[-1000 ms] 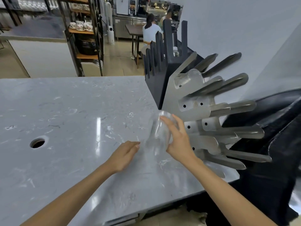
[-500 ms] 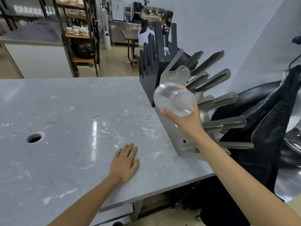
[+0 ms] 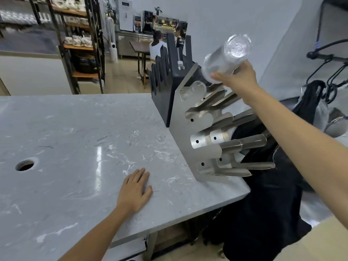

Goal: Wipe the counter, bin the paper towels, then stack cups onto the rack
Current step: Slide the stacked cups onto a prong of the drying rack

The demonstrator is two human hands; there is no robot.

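My right hand (image 3: 238,77) grips a clear plastic cup (image 3: 227,57), held tilted with its base pointing up and right, above the top pegs of the steel cup rack (image 3: 185,129). The rack stands at the right end of the grey marble counter (image 3: 79,140), its metal pegs slanting out to the right. One clear cup (image 3: 194,89) sits on an upper peg near the rack's plate. My left hand (image 3: 134,189) lies flat on the counter, fingers spread, holding nothing.
A round hole (image 3: 25,164) is cut in the counter at the left. A dark slotted holder (image 3: 169,72) stands behind the rack. Black fabric (image 3: 263,194) hangs off the counter's right edge beside a dark bag (image 3: 312,98). Shelves with crockery (image 3: 75,40) and a seated person (image 3: 157,44) are far back.
My right hand has lifted the clear cup from the counter up above the rack's top pegs. My left hand let go of it and now rests flat on the counter.
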